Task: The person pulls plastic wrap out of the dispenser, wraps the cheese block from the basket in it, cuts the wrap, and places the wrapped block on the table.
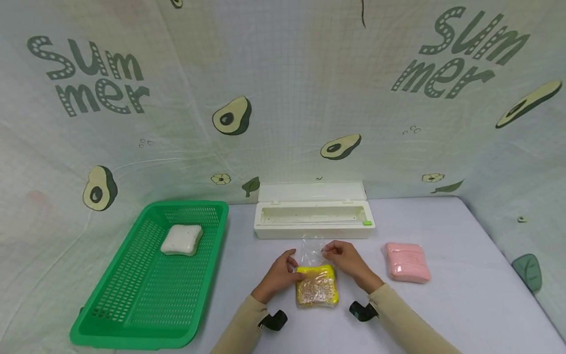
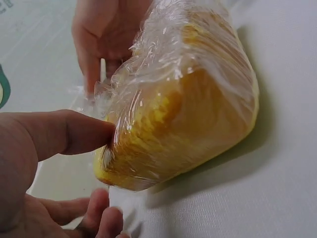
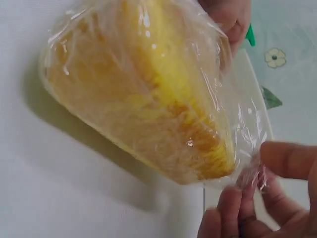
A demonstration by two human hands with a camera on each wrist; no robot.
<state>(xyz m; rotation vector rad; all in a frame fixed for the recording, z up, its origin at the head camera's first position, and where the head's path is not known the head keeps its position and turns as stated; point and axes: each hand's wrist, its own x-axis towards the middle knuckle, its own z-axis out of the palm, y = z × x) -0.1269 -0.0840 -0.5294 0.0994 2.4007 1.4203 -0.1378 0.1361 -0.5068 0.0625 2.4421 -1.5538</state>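
Film-wrapped yellow block (image 1: pixel 317 289) on the white table (image 1: pixel 442 324), between the two hands and in front of the open white box (image 1: pixel 315 233). Its outline from above is nearly square, so a long axis cannot be told with certainty; its sides run roughly toward and away from the person, its broad face is up, and a loose flap of clear film (image 1: pixel 313 250) points away from the person, toward the box. Left hand (image 1: pixel 280 273): thumb touching the wrapped left side, the other fingers loosely bent and apart from the thumb. Right hand (image 1: pixel 347 258): thumb and fingers closed together, pinching the right edge of the flap
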